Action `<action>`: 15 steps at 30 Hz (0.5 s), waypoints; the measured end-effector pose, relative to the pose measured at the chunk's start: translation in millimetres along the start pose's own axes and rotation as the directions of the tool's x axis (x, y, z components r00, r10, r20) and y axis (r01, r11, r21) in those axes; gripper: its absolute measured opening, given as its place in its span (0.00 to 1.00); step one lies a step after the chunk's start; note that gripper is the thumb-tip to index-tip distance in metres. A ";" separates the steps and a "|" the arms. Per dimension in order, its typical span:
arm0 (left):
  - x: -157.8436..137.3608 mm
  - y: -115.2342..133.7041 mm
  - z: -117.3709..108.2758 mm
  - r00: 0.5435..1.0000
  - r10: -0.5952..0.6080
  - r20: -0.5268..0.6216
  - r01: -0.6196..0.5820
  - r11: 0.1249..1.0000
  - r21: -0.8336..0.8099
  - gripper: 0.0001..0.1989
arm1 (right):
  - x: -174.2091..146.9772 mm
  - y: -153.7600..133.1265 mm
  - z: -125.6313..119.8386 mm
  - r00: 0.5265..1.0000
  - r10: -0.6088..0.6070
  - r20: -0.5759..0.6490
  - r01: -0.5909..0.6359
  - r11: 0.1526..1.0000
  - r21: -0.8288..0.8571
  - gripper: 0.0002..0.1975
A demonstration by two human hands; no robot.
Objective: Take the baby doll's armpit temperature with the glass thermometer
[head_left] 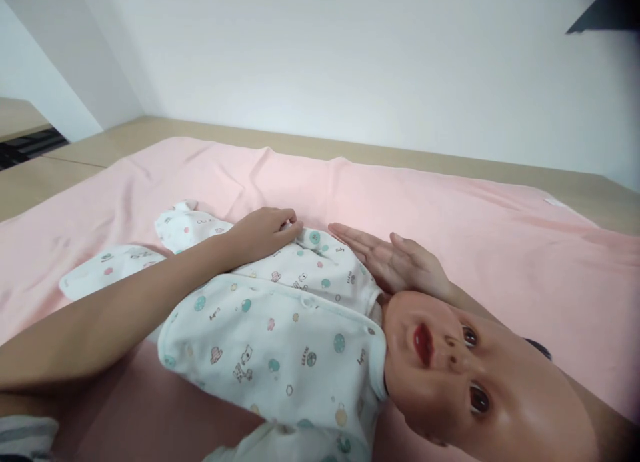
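A baby doll [435, 355] lies on its back with its head to the right. It wears a white garment [280, 329] printed with small animals and green dots. My left hand [265, 234] reaches across the doll's middle, its fingers curled at the far side of the garment and closed on the cloth there; the fingertips are partly hidden. Behind the doll's shoulder, my right hand [395, 259] is spread with the palm up, its fingers stretched along the far sleeve [345, 262]. The doll's head covers part of my right forearm.
Under the doll, a pink blanket [450, 215] with soft wrinkles covers most of the wooden table [135, 132]. A white wall [350, 62] rises along the far edge. A dark object [610, 12] juts in at the upper right.
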State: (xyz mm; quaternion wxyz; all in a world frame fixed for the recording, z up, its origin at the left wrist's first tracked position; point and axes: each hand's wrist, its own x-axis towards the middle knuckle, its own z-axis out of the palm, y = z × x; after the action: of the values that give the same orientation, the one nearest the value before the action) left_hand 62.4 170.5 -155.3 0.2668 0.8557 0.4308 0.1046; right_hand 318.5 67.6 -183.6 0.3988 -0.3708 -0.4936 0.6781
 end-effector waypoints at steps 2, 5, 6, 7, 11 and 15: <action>0.4 -0.2 -0.1 1.000 0.006 -0.002 -0.006 1.000 -0.001 0.19 | 2.2 -0.7 -0.6 1.000 0.011 0.003 -0.011 1.000 -0.012 0.37; 0.3 0.0 -0.5 1.000 0.014 -0.005 -0.014 1.000 0.006 0.19 | 1.5 -4.0 3.5 1.000 0.016 -0.016 -0.017 0.999 -0.038 0.36; 0.1 0.3 -0.6 1.000 0.014 -0.005 -0.014 1.000 0.010 0.19 | -1.7 -6.1 7.4 0.999 0.005 -0.032 -0.007 0.999 -0.047 0.35; -0.2 0.4 -0.8 1.000 0.014 -0.004 -0.014 1.000 0.013 0.19 | -7.1 -8.7 12.7 0.999 -0.007 -0.048 0.004 0.998 -0.055 0.33; -0.6 0.5 -0.9 1.000 0.010 -0.003 -0.010 1.000 0.013 0.19 | -39.5 -20.8 38.9 0.994 -0.032 -0.104 0.022 0.995 -0.096 0.25; 0.1 0.3 -0.6 1.000 0.011 -0.005 -0.011 1.000 0.013 0.20 | -51.1 -27.1 45.3 0.991 -0.036 -0.131 0.019 0.992 -0.126 0.22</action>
State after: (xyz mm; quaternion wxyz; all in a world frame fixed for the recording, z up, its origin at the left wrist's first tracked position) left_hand 62.4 170.6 -154.6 0.2595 0.8595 0.4276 0.1052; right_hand 303.5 9.5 -141.1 0.4160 -0.4326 -0.5124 0.6142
